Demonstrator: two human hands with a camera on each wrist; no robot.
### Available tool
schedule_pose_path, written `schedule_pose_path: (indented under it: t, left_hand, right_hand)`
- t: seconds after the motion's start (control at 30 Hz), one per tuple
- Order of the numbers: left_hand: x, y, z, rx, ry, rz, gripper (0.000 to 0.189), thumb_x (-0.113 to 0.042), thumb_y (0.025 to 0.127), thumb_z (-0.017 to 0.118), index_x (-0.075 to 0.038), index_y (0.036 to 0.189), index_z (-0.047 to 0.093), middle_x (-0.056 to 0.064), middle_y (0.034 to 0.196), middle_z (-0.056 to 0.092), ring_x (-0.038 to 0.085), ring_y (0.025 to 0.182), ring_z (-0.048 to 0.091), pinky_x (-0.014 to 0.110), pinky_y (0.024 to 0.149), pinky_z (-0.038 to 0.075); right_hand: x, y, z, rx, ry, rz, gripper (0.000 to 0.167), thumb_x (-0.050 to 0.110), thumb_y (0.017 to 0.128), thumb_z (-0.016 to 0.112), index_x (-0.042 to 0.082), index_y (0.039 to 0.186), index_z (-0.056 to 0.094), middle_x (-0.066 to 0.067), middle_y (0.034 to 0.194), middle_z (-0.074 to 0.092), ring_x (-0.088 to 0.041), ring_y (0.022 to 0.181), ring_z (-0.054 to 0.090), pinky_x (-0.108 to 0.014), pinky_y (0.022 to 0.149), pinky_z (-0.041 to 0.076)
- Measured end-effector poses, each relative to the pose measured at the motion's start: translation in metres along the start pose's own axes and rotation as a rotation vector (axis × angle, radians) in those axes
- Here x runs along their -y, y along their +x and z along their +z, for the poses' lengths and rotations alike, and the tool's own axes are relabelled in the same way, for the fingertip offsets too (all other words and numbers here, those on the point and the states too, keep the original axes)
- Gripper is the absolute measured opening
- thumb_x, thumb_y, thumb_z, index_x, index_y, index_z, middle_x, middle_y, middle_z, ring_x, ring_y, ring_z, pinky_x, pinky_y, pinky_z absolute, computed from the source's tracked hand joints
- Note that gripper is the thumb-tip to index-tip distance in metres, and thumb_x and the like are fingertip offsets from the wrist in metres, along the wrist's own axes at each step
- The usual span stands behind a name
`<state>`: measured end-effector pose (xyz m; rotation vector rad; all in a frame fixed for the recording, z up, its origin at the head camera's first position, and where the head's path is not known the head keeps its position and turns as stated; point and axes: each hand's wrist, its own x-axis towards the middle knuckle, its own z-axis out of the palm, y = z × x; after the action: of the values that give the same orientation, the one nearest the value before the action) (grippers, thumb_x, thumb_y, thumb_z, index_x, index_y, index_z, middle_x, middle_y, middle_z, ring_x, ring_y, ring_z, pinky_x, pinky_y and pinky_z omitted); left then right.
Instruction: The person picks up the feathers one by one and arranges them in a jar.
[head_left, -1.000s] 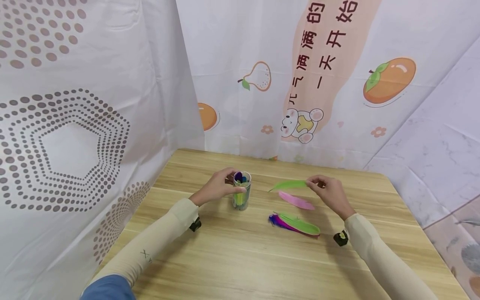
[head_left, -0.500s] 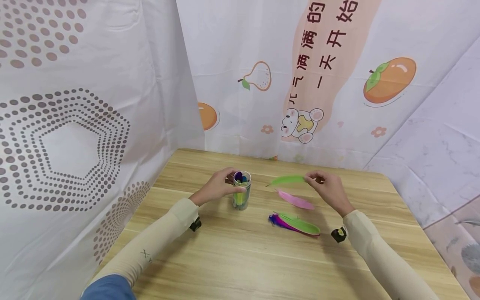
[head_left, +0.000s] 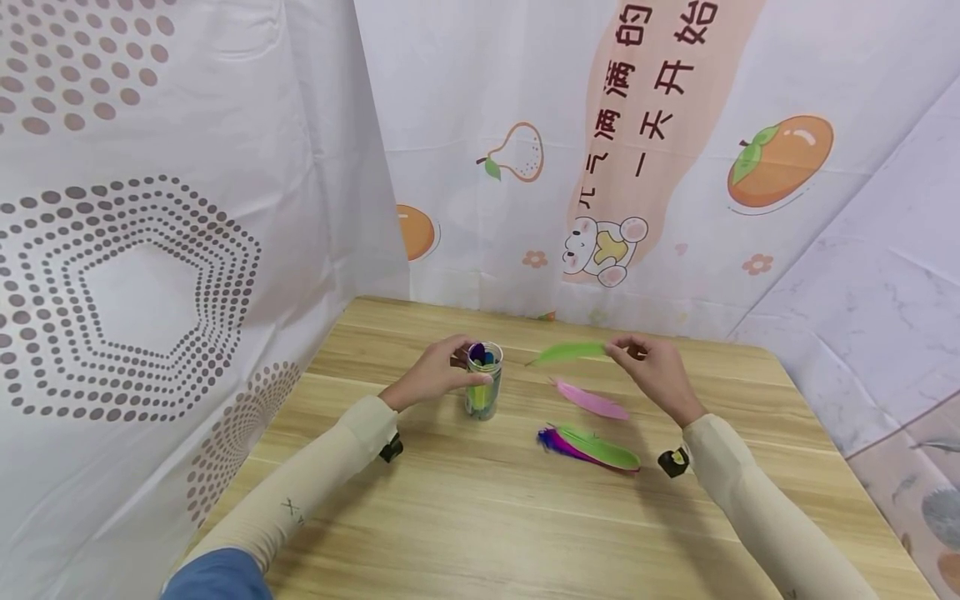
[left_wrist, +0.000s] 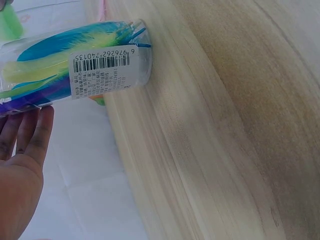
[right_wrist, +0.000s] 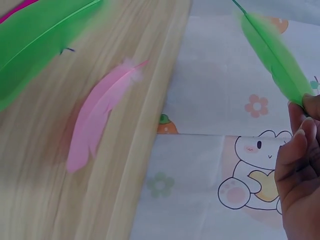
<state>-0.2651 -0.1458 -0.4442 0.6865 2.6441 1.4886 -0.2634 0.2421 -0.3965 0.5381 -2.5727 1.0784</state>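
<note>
My left hand [head_left: 437, 371] grips a clear jar [head_left: 482, 400] from its left side, fingers behind and thumb across the front. Inside the jar are blue, yellow, green and purple feathers, and the left wrist view shows a barcode label [left_wrist: 102, 72] on its wall. My right hand [head_left: 658, 373] pinches a light green feather [head_left: 570, 352] by its rounded tip, and the quill end points left toward the jar. In the right wrist view this green feather [right_wrist: 275, 57] is held between thumb and fingertips. Beneath it on the table lies a pink feather [head_left: 592, 400].
Nearer to me lies a small pile of feathers [head_left: 588, 450], green on top with magenta and blue under it. All of this is on a wooden table [head_left: 465, 517]. Printed cloths [head_left: 465, 275] hang along its back and sides.
My right hand has moved slightly left and away from me, bringing the green feather closer to the jar and farther from the pink one. The left hand and jar stay put.
</note>
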Motion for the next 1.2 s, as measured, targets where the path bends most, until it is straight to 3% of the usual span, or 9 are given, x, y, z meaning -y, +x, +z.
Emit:
schedule_pose_path:
  t: [0.2,0.4,1.2]
  left_hand:
    - [-0.001,0.0,0.0,0.006,-0.002,-0.004,0.052,-0.049,0.084,0.084,-0.022,0.123,0.064,-0.005,0.11,0.066,0.016,0.102,0.063,0.036,0.095,0.053]
    - [-0.002,0.0,-0.001,0.007,-0.003,0.001,0.053,-0.048,0.084,0.085,-0.019,0.124,0.065,-0.004,0.11,0.066,0.016,0.102,0.063,0.036,0.094,0.053]
    - [-0.002,0.0,-0.001,0.011,0.002,-0.013,0.054,-0.051,0.085,0.083,-0.022,0.125,0.064,-0.005,0.111,0.066,0.016,0.102,0.062,0.037,0.096,0.052]
  right_hand:
    - [0.005,0.004,0.001,-0.022,0.027,-0.031,0.022,0.034,0.098,0.073,0.013,0.1,0.077,-0.002,0.07,0.06,-0.014,0.058,0.046,-0.025,0.051,0.037]
    - [0.011,0.008,0.002,-0.025,0.05,-0.032,0.024,0.037,0.098,0.072,0.013,0.102,0.077,-0.008,0.075,0.064,-0.016,0.061,0.048,-0.025,0.052,0.039]
    - [0.035,0.024,0.012,-0.015,0.093,-0.092,0.022,0.034,0.099,0.072,0.013,0.105,0.077,0.0,0.08,0.067,-0.016,0.064,0.051,-0.023,0.053,0.041]
